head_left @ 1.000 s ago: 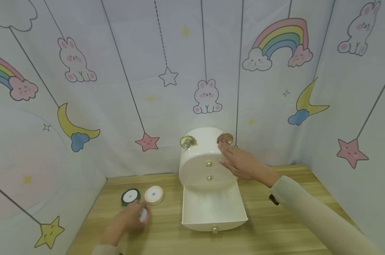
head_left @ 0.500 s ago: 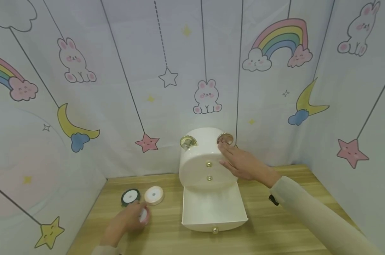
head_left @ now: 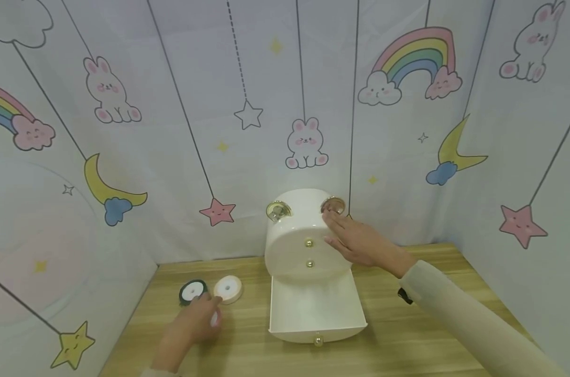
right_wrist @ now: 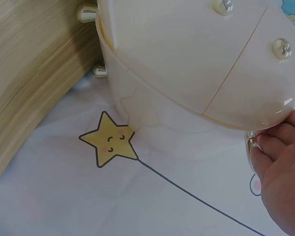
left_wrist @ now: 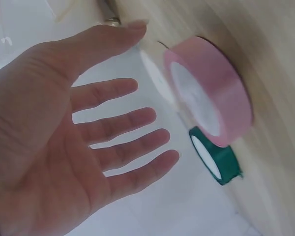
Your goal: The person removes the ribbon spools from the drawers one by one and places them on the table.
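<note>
My left hand (left_wrist: 88,132) has its fingers stretched out and spread, with nothing between them. Just beyond its fingertips lies a roll of pink ribbon (left_wrist: 214,83), mostly covered by the hand in the head view. A dark green ribbon roll (head_left: 193,291) and a cream one (head_left: 228,289) lie behind it. My right hand (head_left: 355,241) rests against the upper right of a glossy white box (head_left: 289,251) with a rounded top, its fingertips at a round gold fitting (head_left: 333,205). The box's lowest drawer (head_left: 313,303) is pulled out, and its inside looks bare.
Another gold fitting (head_left: 278,210) sits on the box's upper left. Small gold knobs (head_left: 309,243) mark its front. The wooden table (head_left: 252,351) meets a printed cloth backdrop (head_left: 181,157) behind and at both sides.
My left hand has lifted slightly and its fingers have straightened off the pink ribbon roll. The right hand, the box and its drawer stay as they were.
</note>
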`<state>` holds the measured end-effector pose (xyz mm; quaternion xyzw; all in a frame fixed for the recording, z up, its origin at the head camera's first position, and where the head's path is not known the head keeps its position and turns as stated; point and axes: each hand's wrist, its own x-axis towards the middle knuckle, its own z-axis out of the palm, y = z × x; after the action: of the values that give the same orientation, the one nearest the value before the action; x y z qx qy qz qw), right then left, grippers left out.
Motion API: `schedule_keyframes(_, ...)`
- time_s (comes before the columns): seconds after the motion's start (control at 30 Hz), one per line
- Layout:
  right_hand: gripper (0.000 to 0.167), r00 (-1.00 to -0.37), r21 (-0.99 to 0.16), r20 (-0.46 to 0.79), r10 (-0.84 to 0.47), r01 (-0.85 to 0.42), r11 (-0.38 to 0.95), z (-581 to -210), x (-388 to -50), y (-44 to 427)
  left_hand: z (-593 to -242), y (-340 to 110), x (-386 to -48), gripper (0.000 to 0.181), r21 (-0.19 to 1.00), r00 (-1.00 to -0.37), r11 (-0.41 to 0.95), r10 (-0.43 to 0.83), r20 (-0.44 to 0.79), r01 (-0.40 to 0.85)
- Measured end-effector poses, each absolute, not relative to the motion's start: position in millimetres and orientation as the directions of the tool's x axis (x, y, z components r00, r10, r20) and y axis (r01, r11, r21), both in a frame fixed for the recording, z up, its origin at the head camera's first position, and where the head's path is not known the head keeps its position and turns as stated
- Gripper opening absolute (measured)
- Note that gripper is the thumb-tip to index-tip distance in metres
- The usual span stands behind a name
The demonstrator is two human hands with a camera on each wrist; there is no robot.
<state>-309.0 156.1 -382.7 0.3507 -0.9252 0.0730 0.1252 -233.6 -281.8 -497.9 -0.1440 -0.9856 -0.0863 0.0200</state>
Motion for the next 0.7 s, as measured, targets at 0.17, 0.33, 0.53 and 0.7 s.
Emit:
schedule_keyframes(0.17,0.066,-0.723,-0.049,0.286,-0.628,-0.666,0.744,-382.7,-307.8,156.8,-485.4,-263.7,-230.9,0.042,0.130,-0.956,0.947,0.289,0.041,0.292)
schedule_keyframes(0.33,0.067,-0.721,-0.047,0.287,-0.630,-0.668,0.743,-382.5,-308.1,157.6,-474.6,-247.2,-220.5,0.045,0.107,-0.937,0.931,0.342,0.077,0.349)
schedule_keyframes(0.53,0.067,-0.714,-0.041,0.288,-0.638,-0.675,0.736,-382.5,-308.1,157.4,-465.1,-229.2,-209.0,0.038,-0.038,-0.840,0.875,0.475,0.262,0.483)
schedule_keyframes(0.7,0.067,-0.713,-0.042,0.293,-0.637,-0.675,0.736,-383.2,-308.9,157.3,-461.3,-213.7,-203.1,0.031,-0.176,-0.733,0.836,0.543,0.411,0.520)
